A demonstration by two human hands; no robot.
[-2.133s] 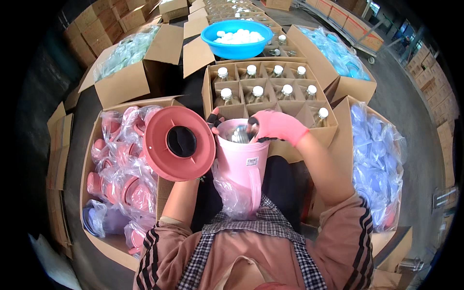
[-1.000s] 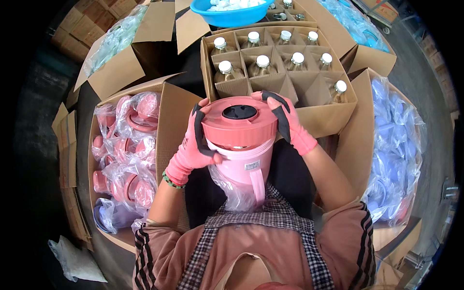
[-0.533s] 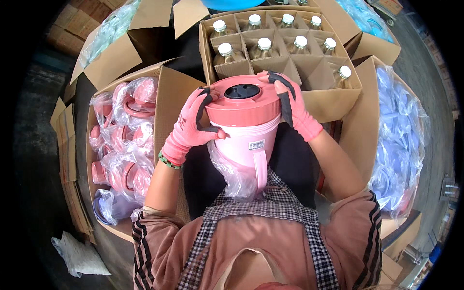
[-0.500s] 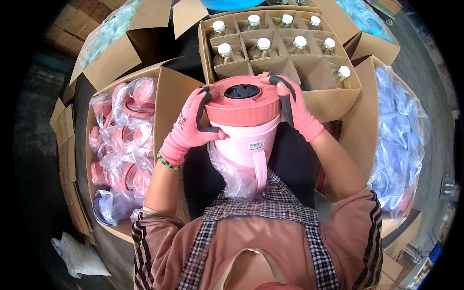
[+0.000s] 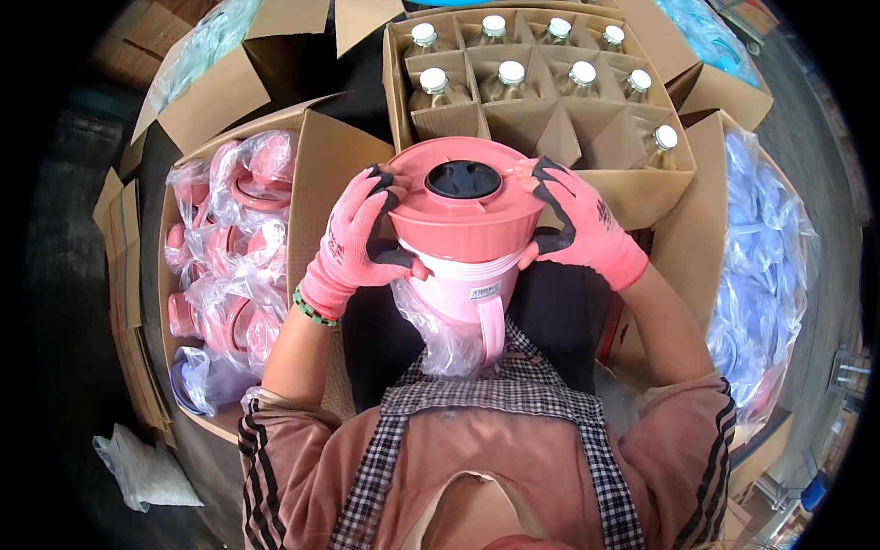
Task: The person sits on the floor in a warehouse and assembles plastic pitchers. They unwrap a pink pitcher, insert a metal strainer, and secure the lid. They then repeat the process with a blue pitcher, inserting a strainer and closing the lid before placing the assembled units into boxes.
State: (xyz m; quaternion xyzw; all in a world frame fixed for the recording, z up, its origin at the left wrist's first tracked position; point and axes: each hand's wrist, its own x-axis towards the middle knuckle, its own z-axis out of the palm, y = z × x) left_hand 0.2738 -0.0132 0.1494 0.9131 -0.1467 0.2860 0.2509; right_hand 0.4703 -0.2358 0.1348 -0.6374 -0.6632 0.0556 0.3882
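Observation:
A pale pink plastic jug (image 5: 440, 298) stands upright between my knees, its handle (image 5: 492, 330) toward me and a small white label on its side. On its top is a wide coral lid (image 5: 466, 240) with a black round insert (image 5: 464, 180). My left hand (image 5: 353, 234) and my right hand (image 5: 591, 225), both in pink gloves with dark patches, grip the lid from opposite sides. Fingers rest on its top, and the thumbs reach down by its lower edge. A clear plastic bag (image 5: 449, 346) hangs crumpled around the jug's lower part.
Ahead, a divided carton (image 5: 550, 188) holds several bottles with white caps (image 5: 511, 73). At left stands a box of bagged pink jugs (image 5: 234, 247); at right, a box of bagged blue-violet plasticware (image 5: 756, 275). Flattened cardboard (image 5: 137, 321) and a plastic bag (image 5: 147, 467) lie farther left.
My right hand has shifted from the lid's back right edge to its right side, its thumb now lower by the rim. My left hand has moved slightly along the lid. The lid looks nearer.

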